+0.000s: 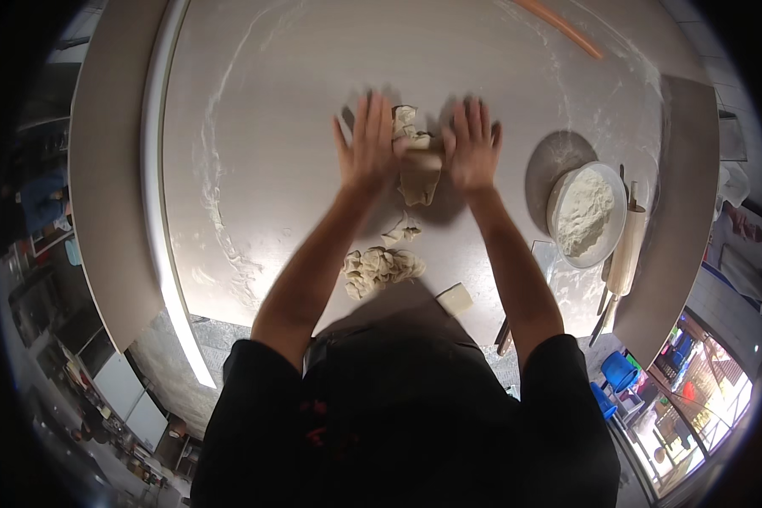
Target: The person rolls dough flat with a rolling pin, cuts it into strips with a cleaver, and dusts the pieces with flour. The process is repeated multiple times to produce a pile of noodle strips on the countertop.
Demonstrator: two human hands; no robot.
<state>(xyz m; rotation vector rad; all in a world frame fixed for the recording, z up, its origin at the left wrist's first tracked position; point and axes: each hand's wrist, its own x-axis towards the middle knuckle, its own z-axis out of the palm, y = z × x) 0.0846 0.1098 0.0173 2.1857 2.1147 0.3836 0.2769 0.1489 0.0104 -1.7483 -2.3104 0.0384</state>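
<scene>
My left hand [366,149] lies palm down, fingers spread and stretched forward. My right hand [472,149] mirrors it, its fingers also apart. Between them is a blurred, pale bar-like thing [422,156], seemingly a short roller, with its ends hidden at my palms. Beneath it, a flat strip of dough [419,187] extends towards me. Just beyond the bar sit crumpled pieces of dough [405,119], close to my left fingers. Nearer my body are a small loose dough scrap [402,230] and a heap of dough pieces [381,270].
At the right stands a plastic bowl of flour [584,216], beside a wooden rolling pin [627,254]. An orange rod [565,28] lies at the far right. A pale square piece [455,298] rests near the table's front edge. Flour streaks [213,190] mark the worktop [279,159].
</scene>
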